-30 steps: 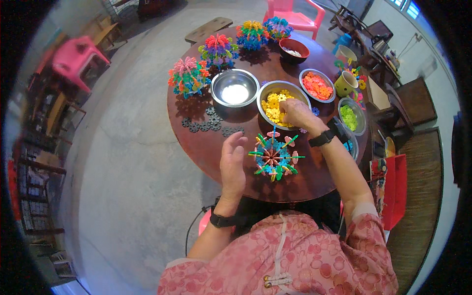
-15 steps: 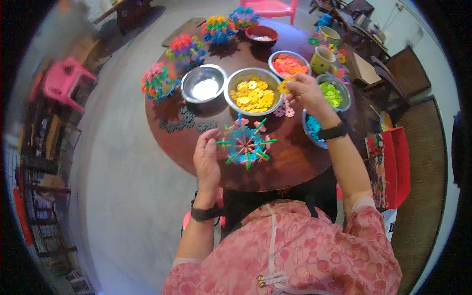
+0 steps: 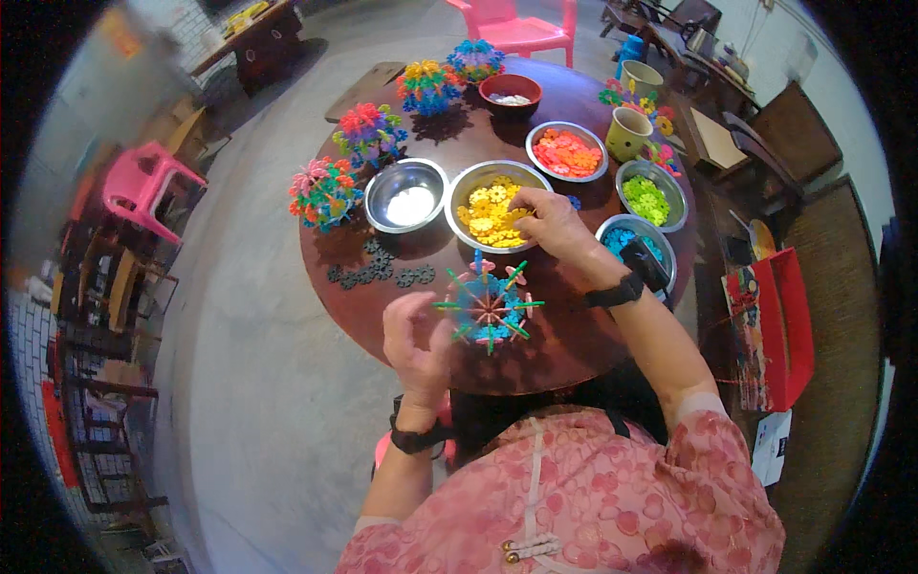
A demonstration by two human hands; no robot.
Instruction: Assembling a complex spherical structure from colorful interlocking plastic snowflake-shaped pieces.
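My right hand (image 3: 557, 228) is over the right side of a steel bowl (image 3: 454, 212) of yellow flower-shaped plastic pieces (image 3: 491, 212), fingertips pinched on a yellow piece, partly hidden by the fingers. On the table's near part stands a half-built ball of interlocking pieces (image 3: 490, 308), with a blue ring, green and pink spokes and an open middle. At its left side is my left hand (image 3: 419, 349), its fingers bent and thumb apart, somewhat blurred, with nothing visible in it. Dark grey flower pieces (image 3: 359, 273) lie to the left.
Steel bowls hold orange-red pieces (image 3: 566, 153), green pieces (image 3: 646, 194) and blue pieces (image 3: 622, 239). Another steel bowl (image 3: 390, 212) shows a bright bottom. Finished multicoloured balls (image 3: 368, 134) line the far left. A red bowl (image 3: 511, 94) and green cups (image 3: 628, 132) stand farther back.
My right hand has moved left and down with the yellow piece, to the yellow bowl. The left hand's fingers have bent more beside the half-built ball. The whole view has shifted slightly.
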